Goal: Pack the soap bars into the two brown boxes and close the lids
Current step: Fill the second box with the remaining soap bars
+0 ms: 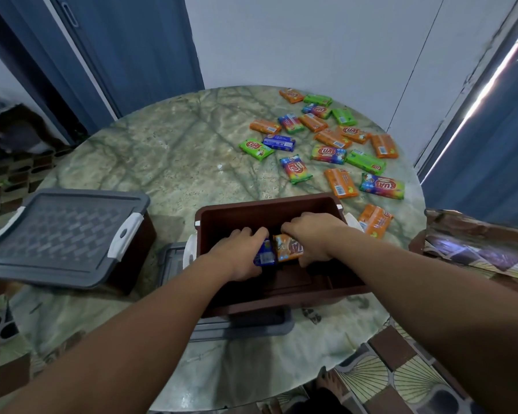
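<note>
Both my hands are down inside the open box (269,210): my left hand (245,252) grips a blue bar (264,256) and my right hand (314,234) grips an orange bar (287,248), the two touching side by side. I should stand them flat against the near wall, so later bars stack tidily. The walls hem my wrists; I'd lift straight up. The loose bars (329,153) lie beyond on the table (168,150), an easy reach. The other box (63,234), left, has its lid on.

A round marble table (168,150) carries scattered soap bars (329,144) (many colours) and two brown boxes (281,210).
</note>
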{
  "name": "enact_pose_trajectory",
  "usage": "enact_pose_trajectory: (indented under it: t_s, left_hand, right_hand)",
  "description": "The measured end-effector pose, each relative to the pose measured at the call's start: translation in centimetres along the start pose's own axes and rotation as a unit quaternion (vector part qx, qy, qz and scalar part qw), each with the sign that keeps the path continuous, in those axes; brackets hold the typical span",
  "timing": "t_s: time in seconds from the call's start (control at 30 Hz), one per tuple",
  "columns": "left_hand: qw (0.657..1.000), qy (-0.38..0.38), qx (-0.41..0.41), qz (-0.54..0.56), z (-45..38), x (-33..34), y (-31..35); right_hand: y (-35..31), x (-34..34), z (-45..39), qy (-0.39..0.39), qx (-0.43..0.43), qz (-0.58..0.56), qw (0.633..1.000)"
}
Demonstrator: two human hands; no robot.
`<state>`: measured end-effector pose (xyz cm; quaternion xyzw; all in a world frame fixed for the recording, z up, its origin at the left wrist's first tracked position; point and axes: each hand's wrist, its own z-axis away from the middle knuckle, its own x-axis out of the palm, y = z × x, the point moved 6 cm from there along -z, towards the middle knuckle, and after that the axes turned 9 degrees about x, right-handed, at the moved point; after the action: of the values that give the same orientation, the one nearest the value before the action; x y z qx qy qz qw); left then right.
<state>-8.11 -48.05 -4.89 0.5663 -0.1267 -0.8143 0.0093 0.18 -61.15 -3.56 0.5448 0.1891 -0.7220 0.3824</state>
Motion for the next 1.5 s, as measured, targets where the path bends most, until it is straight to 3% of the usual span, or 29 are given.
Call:
enact_pose_trajectory:
  t_s: [0.17, 0.33, 0.67, 0.77, 0.87, 0.93, 1.03, 1.13, 1.23, 1.5]
  left_hand:
    - [0.999, 0.02, 0.001, -0.038, -1.0, 1.1, -0.8]
    - [0.996, 0.059, 0.027, -0.06, -1.3, 1.1, -0.8]
    - [0.995, 0.055, 0.026, -0.076, -1.7, 0.8, -0.1]
    - [0.996, 0.08, 0.016, -0.019, -0.7, -1.1, -0.1]
    - [0.979, 0.202, -0.009, -0.018, 1.6, -5.3, -1.0]
    - [0.957, 0.278, -0.066, -0.045, 3.8, -7.7, -2.5]
    - [0.937, 0.262, -0.203, -0.11, 6.1, -8.3, -5.9]
    - [0.946, 0.156, -0.282, 0.033, 5.8, -5.7, -8.5]
    - [0.936, 0.142, -0.271, 0.173, 4.5, -3.8, -9.1]
    - [0.926, 0.19, -0.236, 0.224, 2.6, -5.4, -10.6]
  right_hand:
    - [-0.3, 0.4, 0.0, 0.01, -0.006, 0.047, 0.999]
    - [-0.7, -0.6, -0.1, 0.029, -0.012, 0.03, 0.999]
    - [0.1, -0.5, -0.4, 0.024, 0.011, -0.001, 1.0]
    - [0.9, -2.4, -0.1, 0.087, 0.028, -0.079, 0.993]
    - [2.9, -5.3, 0.6, 0.204, 0.058, -0.111, 0.971]
    - [4.9, -6.2, 1.0, 0.261, 0.132, -0.115, 0.949]
    - [7.8, -4.4, 1.3, 0.202, 0.285, -0.16, 0.923]
    - [9.3, -1.5, 1.3, 0.092, 0.342, -0.255, 0.9]
    - [9.3, -0.4, 0.6, 0.039, 0.321, -0.334, 0.885]
    - [10.2, -1.0, -0.8, 0.061, 0.302, -0.364, 0.879]
